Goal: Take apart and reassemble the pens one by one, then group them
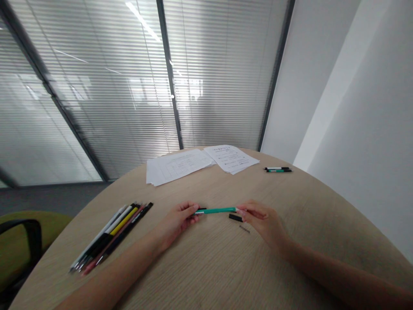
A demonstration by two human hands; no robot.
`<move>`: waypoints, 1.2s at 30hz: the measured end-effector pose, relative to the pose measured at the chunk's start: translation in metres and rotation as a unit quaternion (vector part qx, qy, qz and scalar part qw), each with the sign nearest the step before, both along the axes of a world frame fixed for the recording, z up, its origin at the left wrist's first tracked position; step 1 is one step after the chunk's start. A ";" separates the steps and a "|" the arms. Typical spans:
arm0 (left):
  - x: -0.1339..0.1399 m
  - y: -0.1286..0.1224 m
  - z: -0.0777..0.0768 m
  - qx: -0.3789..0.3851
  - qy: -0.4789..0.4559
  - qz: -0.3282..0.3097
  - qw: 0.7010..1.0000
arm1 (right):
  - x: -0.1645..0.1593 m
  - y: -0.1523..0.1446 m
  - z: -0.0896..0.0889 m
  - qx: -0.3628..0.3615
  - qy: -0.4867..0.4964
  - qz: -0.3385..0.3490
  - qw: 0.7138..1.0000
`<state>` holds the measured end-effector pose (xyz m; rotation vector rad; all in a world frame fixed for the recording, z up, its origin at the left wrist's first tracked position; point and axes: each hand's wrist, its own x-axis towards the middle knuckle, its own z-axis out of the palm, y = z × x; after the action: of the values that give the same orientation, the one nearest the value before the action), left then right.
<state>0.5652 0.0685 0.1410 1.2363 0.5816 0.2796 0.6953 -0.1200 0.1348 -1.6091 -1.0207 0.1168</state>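
Head view: the left hand [177,220] and the right hand [263,218] hold a green tube [217,210], shaped like a pen barrel, level between them above the near-middle part of the wooden counter [206,267]. The left fingers are closed around one end, where a short white patch shows; whether it bears lettering cannot be told. The right thumb and fingers pinch the other end. Just beside the right fingertips a short black piece [235,217] lies on the counter, with a thin, dark strip [244,229] near it, too small to make out. To the left lies a bundle of pens [124,221], white, yellow, reddish and black, with no readable brand. Toward the far edge, printed sheets [177,165] overlap a second stack [231,158]; this one carries a heading and several lines, the other a faint table-like layout, all illegible. Right of them lie two pens [277,171], one white and black, one green and black, their markings unreadable.
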 end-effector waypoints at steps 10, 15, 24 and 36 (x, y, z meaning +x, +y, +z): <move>-0.001 -0.001 0.001 -0.004 -0.011 -0.005 1.000 | 0.000 0.000 -0.005 -0.030 -0.076 -0.023 0.996; -0.001 0.000 0.003 -0.035 0.000 0.012 0.999 | 0.002 0.001 0.000 0.002 -0.120 -0.021 0.993; 0.000 -0.002 0.006 -0.045 0.000 0.027 0.999 | 0.000 0.002 0.002 -0.129 -0.026 -0.106 0.986; 0.000 -0.002 0.004 -0.035 -0.003 0.012 0.999 | 0.003 0.002 0.004 -0.037 -0.120 0.016 0.992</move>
<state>0.5652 0.0668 0.1453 1.1626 0.5965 0.2800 0.6979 -0.1184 0.1385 -1.7031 -1.2384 -0.0181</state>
